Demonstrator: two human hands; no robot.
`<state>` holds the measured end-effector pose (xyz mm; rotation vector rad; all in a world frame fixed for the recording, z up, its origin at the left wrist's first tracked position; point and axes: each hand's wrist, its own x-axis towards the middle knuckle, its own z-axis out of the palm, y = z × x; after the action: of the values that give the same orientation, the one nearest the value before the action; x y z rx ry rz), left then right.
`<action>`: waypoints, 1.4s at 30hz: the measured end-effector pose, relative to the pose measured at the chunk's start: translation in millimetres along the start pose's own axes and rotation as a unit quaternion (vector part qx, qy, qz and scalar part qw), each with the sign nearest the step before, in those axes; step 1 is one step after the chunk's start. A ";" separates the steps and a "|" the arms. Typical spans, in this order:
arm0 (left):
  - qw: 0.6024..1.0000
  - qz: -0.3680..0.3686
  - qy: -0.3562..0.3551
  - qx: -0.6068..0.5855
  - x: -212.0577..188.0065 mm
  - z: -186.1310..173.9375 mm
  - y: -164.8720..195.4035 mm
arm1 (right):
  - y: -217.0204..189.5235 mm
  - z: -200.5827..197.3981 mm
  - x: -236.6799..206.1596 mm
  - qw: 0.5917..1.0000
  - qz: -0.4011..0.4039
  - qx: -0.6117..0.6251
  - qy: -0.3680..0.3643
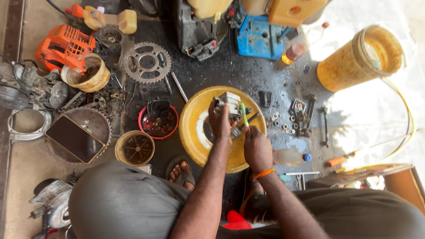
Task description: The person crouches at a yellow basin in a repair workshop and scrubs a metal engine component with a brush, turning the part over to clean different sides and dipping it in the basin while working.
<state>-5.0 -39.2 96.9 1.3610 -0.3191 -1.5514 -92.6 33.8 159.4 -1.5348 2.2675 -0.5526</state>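
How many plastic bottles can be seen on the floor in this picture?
2. One bottle with orange liquid lies beside the blue machine; one clear bottle with a blue cap lies by the right hand. Clutter may hide more.
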 end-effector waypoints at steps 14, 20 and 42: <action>0.978 -0.139 -0.113 -0.108 37.8 -32.8 24.0 | 45.3 -39.9 30.9 0.969 -0.064 0.191 -0.141; 0.952 -0.133 -0.235 0.141 22.6 -24.7 33.0 | 36.9 -64.3 46.8 0.903 0.135 0.379 -0.152; 0.979 -0.101 -0.148 0.095 4.1 -22.4 7.4 | 91.3 33.8 45.0 0.883 0.191 0.415 -0.106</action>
<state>18.4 -37.0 92.5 1.3396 -0.5376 -1.9398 -164.9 18.5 81.7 -0.6633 1.7172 -1.0005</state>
